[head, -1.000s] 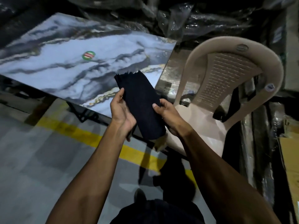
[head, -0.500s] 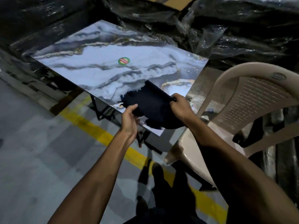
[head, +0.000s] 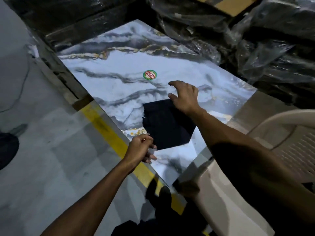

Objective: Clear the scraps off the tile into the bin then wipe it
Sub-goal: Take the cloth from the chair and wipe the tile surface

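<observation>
Wiping step: I am laying the cloth (head: 166, 126) flat on the tile (head: 119, 79). Left hand (head: 140, 149) pinching its near corner; right hand (head: 185, 96) spread, fingers loose over its far edge. Next, probably: pressing down and sweeping across.

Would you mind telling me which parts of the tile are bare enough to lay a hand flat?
The tile is bare left of the round sticker, and again at its near corner below the dark cloth. It is crowded mid-tile: the right hand hangs over the cloth's far edge, and the left hand pinches its near corner.
</observation>
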Motion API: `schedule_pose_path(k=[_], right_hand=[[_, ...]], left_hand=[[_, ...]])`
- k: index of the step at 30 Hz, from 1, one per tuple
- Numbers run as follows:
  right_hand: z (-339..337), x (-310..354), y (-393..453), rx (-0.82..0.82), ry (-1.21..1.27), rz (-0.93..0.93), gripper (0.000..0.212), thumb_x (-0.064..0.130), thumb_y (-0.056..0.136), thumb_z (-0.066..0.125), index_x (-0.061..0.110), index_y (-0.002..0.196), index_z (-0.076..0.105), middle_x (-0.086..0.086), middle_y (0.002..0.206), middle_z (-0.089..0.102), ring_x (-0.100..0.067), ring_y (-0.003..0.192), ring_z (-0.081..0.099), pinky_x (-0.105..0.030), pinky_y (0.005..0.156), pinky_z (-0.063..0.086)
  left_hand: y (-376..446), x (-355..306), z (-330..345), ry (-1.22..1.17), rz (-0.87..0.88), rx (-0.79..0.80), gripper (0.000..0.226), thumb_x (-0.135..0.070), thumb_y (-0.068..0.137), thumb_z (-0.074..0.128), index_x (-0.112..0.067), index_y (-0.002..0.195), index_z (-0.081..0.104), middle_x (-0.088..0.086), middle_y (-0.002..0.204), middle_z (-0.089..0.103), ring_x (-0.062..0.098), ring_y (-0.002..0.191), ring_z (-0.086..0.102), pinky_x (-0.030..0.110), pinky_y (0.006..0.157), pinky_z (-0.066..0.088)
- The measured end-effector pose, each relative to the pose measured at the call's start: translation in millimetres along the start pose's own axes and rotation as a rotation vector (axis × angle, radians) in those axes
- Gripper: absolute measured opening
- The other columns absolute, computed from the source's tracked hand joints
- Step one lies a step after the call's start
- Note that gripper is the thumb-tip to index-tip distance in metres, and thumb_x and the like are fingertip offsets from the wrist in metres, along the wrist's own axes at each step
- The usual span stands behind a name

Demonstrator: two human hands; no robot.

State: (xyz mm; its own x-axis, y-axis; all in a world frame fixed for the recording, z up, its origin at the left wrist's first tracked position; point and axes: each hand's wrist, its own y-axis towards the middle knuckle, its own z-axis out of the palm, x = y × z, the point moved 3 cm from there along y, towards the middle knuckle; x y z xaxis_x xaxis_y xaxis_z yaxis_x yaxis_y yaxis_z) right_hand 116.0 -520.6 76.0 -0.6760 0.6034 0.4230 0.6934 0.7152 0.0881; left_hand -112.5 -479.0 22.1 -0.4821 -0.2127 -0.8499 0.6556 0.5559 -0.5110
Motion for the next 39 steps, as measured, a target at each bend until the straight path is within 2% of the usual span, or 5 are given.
schedule_pose_path(k=[5,13,20,25,39], right_hand=[[31,-26,-25,-0.026,0.075,0.285,0.041,0.024,0.095,0.049,0.016,0.135,0.051,-0.013,0.139,0.048,-0.035,0.128,0.043,-0.043,0.106,0.031],[84,-15,-70,0.05,-0.121,0.526,0.057,0.034,0.083,0.047,0.008,0.132,0.054,-0.019,0.142,0.048,-0.037,0.129,0.046,-0.049,0.107,0.025],[107,-5,-58,0.113,-0.258,0.567,0.059,0.034,0.074,0.054,0.007,0.126,0.062,-0.019,0.138,0.055,-0.038,0.131,0.048,-0.053,0.109,0.009],[110,15,-27,0.14,-0.256,0.628,0.065,0.035,0.09,0.043,0.015,0.151,0.029,-0.01,0.162,0.015,-0.029,0.151,0.007,-0.052,0.116,-0.01],[111,41,11,-0.248,0.001,1.05,0.055,0.029,0.092,0.053,0.002,0.139,0.039,-0.02,0.132,0.047,-0.038,0.123,0.043,-0.045,0.098,0.034]], left_hand=[[48,-8,-22,0.444,0.233,-0.27,0.019,-0.026,0.092,0.049,-0.025,0.075,0.059,0.001,0.069,0.066,0.025,0.061,0.063,0.045,0.058,0.054],[128,-45,-22,0.998,0.458,-0.122,0.053,-0.023,0.094,0.049,-0.013,0.144,0.038,0.008,0.149,0.037,0.031,0.136,0.032,0.044,0.108,0.033],[185,-69,-10,1.29,0.571,0.042,0.041,-0.023,0.091,0.049,-0.013,0.131,0.046,0.013,0.128,0.053,0.034,0.118,0.043,0.041,0.096,0.037],[199,-92,-25,0.832,0.47,0.283,0.041,-0.004,0.073,0.056,-0.016,0.112,0.053,0.0,0.079,0.056,0.032,0.089,0.059,0.027,0.064,0.032],[235,-108,-93,1.359,1.04,0.106,0.032,-0.031,0.071,0.051,-0.012,0.091,0.066,0.012,0.11,0.06,0.035,0.105,0.057,0.041,0.084,0.043]])
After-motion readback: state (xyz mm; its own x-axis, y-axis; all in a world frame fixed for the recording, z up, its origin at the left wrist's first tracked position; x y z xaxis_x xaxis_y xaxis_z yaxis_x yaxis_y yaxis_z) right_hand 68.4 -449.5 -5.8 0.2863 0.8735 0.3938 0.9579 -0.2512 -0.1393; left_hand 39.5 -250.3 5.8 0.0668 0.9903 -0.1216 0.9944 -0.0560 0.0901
